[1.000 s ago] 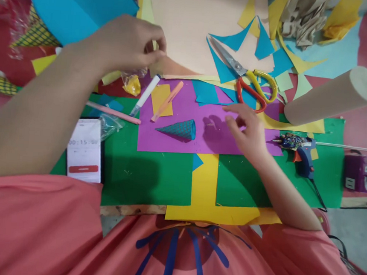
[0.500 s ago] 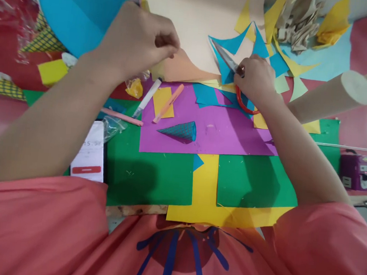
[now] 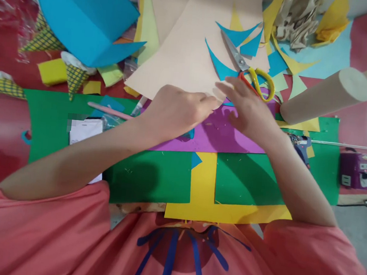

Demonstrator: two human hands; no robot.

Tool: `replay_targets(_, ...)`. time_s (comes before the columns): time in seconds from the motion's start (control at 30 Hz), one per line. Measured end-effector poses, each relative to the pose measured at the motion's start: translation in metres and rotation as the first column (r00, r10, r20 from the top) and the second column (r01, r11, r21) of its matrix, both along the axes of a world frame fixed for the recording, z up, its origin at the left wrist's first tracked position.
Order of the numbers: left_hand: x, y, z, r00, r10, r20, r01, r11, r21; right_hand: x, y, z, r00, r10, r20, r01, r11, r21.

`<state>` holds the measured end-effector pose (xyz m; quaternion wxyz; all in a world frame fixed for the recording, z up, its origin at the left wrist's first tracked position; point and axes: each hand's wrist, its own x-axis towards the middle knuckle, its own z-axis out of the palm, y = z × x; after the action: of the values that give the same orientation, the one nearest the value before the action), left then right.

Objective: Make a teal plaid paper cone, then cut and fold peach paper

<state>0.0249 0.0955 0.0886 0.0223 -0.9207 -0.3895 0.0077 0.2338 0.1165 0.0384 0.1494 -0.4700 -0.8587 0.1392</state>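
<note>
A large peach paper sheet (image 3: 177,60) curves up toward me, and my left hand (image 3: 182,109) is closed on its near edge. My right hand (image 3: 246,104) is beside that edge with its fingers apart; whether the fingertips touch the paper I cannot tell. Just beyond the right hand lie scissors (image 3: 241,63) with red and yellow handles, out of my grip. Blue paper offcuts (image 3: 220,63) lie on the sheet around the blades. Under my left hand, the small blue-green cone (image 3: 190,134) is mostly hidden on the purple paper (image 3: 235,137).
Folded blue paper (image 3: 81,13) lies at the back left, near yellow checked cones (image 3: 75,74). A phone (image 3: 85,133) is partly under my left forearm. To the right are a beige paper roll (image 3: 328,96), crumpled brown paper (image 3: 296,23) and a purple socket box (image 3: 356,169).
My right hand has let go of the scissors and moved nearer to me. My left hand has come right and nearer, pulling the peach sheet's edge along. The blue offcuts have shifted.
</note>
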Motion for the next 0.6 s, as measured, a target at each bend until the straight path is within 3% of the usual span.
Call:
replay_targets(0.17,0.002,-0.008,-0.014,0.998,-0.053,0.037,0.055,0.997,-0.058,-0.020,-0.030,-0.020,0.996,-0.083,-0.036,0.083,0.996,-0.021)
replay_targets(0.27,-0.004,-0.017,-0.023,0.991,-0.127,0.051,0.127,0.992,0.001,-0.024,-0.027,-0.029,0.995,-0.096,-0.042,0.094,0.995,-0.029)
replay_targets(0.43,-0.025,-0.031,-0.034,0.940,-0.324,0.107,0.316,0.945,0.091,-0.018,-0.016,-0.033,0.972,-0.123,-0.201,0.106,0.990,-0.093)
replay_targets(0.6,-0.047,-0.030,-0.047,0.992,-0.054,0.117,0.052,0.998,0.027,-0.016,-0.008,-0.036,0.938,-0.249,-0.240,0.214,0.963,-0.164)
